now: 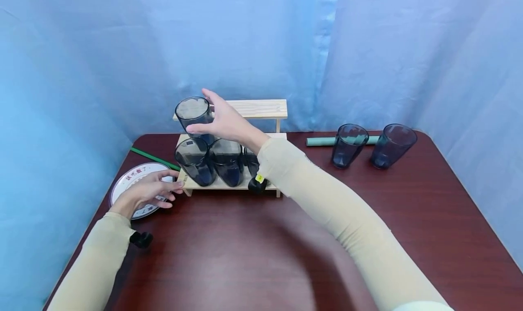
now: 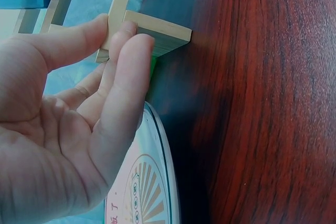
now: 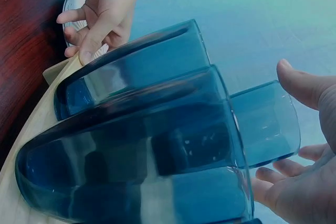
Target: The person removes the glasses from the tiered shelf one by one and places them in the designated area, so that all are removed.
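My left hand [image 1: 149,190] pinches the left end of the wooden tiered rack [image 2: 118,19] between thumb and fingers, beside the lowest shelf. My right hand [image 1: 230,122] reaches over the rack to a dark tinted glass [image 1: 193,109] standing behind the front row. Thumb and fingers are spread on either side of that glass; in the right wrist view a gap shows between the thumb and the glass [image 3: 268,124]. Three matching glasses [image 1: 227,163] line the lowest shelf, the rightmost partly hidden by my right wrist.
A round white plate [image 1: 122,188] with red lettering lies under my left hand, a thin green stick [image 1: 149,155] behind it. Two more tinted glasses [image 1: 349,143] stand at the back right, before a pale green rod [image 1: 320,141]. Blue curtains [image 1: 253,43] enclose the dark red table [image 1: 229,247].
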Motion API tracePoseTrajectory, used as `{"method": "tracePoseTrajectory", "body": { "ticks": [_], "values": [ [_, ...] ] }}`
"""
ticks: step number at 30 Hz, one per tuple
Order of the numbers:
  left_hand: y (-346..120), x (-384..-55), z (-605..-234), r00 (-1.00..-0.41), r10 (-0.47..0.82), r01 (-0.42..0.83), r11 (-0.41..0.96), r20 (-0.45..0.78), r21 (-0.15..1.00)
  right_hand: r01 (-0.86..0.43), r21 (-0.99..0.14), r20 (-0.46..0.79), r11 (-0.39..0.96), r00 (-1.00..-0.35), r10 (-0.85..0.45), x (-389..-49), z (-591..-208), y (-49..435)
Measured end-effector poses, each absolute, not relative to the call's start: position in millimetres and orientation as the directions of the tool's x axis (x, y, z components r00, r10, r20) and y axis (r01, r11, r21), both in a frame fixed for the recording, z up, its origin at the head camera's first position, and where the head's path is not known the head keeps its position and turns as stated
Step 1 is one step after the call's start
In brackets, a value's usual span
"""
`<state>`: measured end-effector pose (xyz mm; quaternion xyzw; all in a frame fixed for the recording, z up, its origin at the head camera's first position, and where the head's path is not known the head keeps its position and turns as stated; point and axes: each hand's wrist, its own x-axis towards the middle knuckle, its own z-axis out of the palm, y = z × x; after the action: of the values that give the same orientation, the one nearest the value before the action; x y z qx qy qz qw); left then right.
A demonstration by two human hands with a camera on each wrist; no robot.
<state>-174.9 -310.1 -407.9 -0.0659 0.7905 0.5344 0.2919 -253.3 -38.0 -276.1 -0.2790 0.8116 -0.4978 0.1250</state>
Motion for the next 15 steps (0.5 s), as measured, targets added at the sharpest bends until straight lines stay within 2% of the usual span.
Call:
{"method": "tracePoseTrajectory", "body": {
  "ticks": [8, 15],
  "values": [
    [-312.1, -177.0, -405.7, -0.822, 0.193, -0.419, 0.432, -0.535, 0.799, -0.276, -0.904, 0.071, 0.327, -0.851, -0.521, -256.7, -280.0, -41.1],
    [-311.9, -176.6, -405.9, -0.82, 0.182, -0.428, 0.432, -0.542, 0.794, -0.277, -0.859, 0.028, 0.431, -0.865, -0.501, -256.3, -284.6, -46.4]
  ]
}}
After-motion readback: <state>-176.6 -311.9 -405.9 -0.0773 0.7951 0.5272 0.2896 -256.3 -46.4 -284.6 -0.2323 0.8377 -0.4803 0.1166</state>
